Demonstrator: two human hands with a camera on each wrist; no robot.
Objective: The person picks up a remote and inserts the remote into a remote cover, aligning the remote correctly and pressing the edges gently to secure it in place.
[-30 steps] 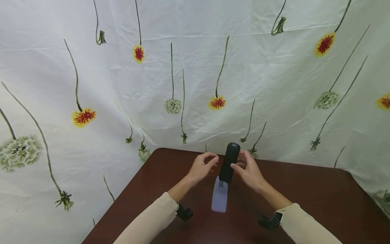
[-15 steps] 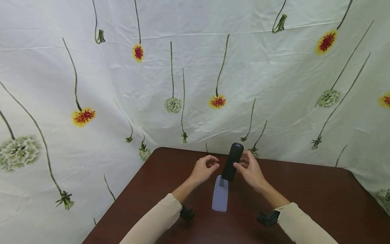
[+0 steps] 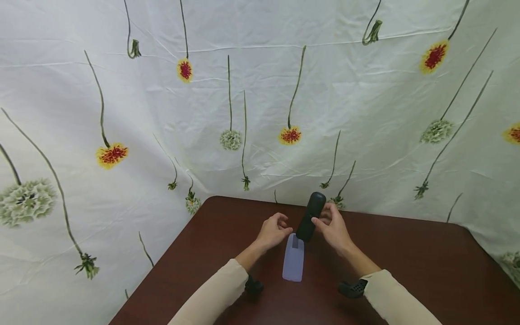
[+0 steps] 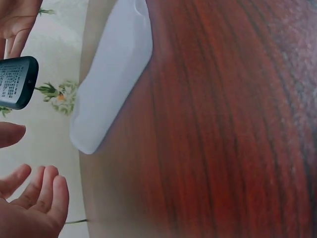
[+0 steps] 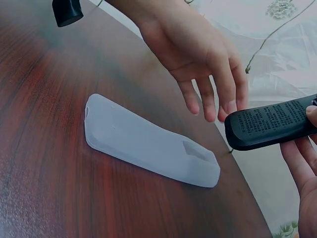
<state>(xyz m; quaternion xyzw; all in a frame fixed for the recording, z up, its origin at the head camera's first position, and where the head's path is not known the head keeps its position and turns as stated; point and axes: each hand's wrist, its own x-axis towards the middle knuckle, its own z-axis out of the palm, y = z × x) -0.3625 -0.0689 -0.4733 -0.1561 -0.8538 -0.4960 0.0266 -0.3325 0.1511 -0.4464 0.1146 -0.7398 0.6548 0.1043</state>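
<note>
In the head view, my right hand pinches the black remote control, while my left hand, fingers loosely bent, holds nothing. In the left wrist view, the whitish silicone cover lies on the tabletop. In the right wrist view, both are apart: uncovering looks done; what remains, I can't tell.

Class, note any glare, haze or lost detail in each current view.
Left wrist: a pale sheen at upper right washes out the table, whose grain lines bow; right wrist: haze pales the table's far left corner, and the remote bears print too fine to read; head: the remote looks nearly solid black.
</note>
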